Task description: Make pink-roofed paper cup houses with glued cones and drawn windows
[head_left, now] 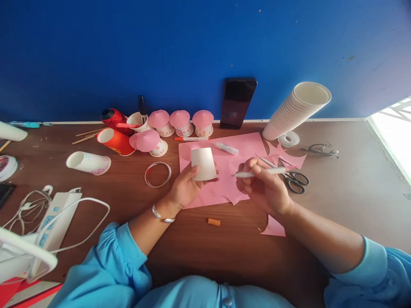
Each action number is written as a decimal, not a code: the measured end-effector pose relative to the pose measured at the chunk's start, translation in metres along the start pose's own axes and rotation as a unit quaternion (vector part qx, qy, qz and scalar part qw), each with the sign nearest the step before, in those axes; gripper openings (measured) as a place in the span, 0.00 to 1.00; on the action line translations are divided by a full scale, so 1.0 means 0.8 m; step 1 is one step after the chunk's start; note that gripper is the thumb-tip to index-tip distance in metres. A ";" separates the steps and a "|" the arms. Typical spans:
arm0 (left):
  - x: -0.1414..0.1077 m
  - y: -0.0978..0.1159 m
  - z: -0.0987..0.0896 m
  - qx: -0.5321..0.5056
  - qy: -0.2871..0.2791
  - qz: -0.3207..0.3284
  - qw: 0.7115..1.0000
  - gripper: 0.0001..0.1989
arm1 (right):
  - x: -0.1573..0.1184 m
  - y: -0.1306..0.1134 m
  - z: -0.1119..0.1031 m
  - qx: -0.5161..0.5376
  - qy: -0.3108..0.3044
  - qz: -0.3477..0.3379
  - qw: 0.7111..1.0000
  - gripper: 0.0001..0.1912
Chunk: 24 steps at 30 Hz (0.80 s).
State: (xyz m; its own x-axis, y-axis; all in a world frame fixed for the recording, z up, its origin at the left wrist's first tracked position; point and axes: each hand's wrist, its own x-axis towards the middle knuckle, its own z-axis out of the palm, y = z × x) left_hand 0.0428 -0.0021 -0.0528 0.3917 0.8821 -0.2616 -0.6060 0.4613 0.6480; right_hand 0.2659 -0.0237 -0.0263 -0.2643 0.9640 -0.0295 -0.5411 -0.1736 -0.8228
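Observation:
My left hand (186,186) is closed round a plain white paper cup (204,164), held upside down with its wider rim toward me. In my right hand (265,184) is a white marker pen (276,170), its tip pointing left toward the cup but apart from it. An orange cap (214,222) lies on the table in front of me. Below both hands is a pink paper sheet (221,188) with curved cut edges, and a glue stick (226,148) rests on it. Black-handled scissors (297,182) lie just right of my right hand.
Several small cups with pink cone tops (203,119) stand along the wall beside an orange marker (192,138). A phone (238,102) leans there, left of a tall cup stack (295,111). A red cup (117,142), a white cup (88,162) and a power strip (59,218) are leftward.

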 end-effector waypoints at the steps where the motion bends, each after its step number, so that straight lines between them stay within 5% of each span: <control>1: 0.000 0.001 0.000 -0.008 0.006 0.004 1.000 0.28 | -0.006 0.004 0.005 -0.038 -0.056 -0.011 0.998 0.12; 3: 0.001 0.002 0.000 -0.024 0.013 0.006 1.000 0.29 | -0.021 0.013 0.014 -0.195 -0.196 -0.069 0.959 0.12; 5: 0.001 0.004 0.000 -0.034 0.017 0.001 0.999 0.29 | -0.035 0.024 0.021 -0.403 -0.311 -0.208 0.835 0.11; 9: 0.002 0.007 0.001 -0.039 0.025 -0.007 0.999 0.25 | -0.056 0.050 0.029 -0.554 -0.373 -0.376 0.643 0.07; 11: 0.002 0.007 0.001 -0.038 0.026 -0.013 0.999 0.24 | -0.062 0.063 0.029 -0.593 -0.365 -0.406 0.591 0.05; 16: 0.000 0.007 -0.002 -0.025 0.021 -0.013 0.999 0.26 | -0.072 0.078 0.027 -0.609 -0.363 -0.419 0.568 0.05; 20: 0.001 0.011 -0.002 -0.035 0.036 0.003 0.999 0.29 | -0.062 0.053 0.017 -0.609 -0.340 -0.449 0.559 0.07; 24: 0.002 0.016 -0.002 -0.049 0.051 0.039 0.997 0.31 | -0.028 0.024 -0.007 -0.650 -0.257 -0.404 0.591 0.10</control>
State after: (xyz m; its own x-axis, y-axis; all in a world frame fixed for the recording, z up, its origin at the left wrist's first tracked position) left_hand 0.0350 0.0055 -0.0460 0.2713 0.9186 -0.2873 -0.6993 0.3932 0.5970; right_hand 0.2662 -0.0474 -0.0448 -0.7272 0.3804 0.5714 0.3248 0.9240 -0.2018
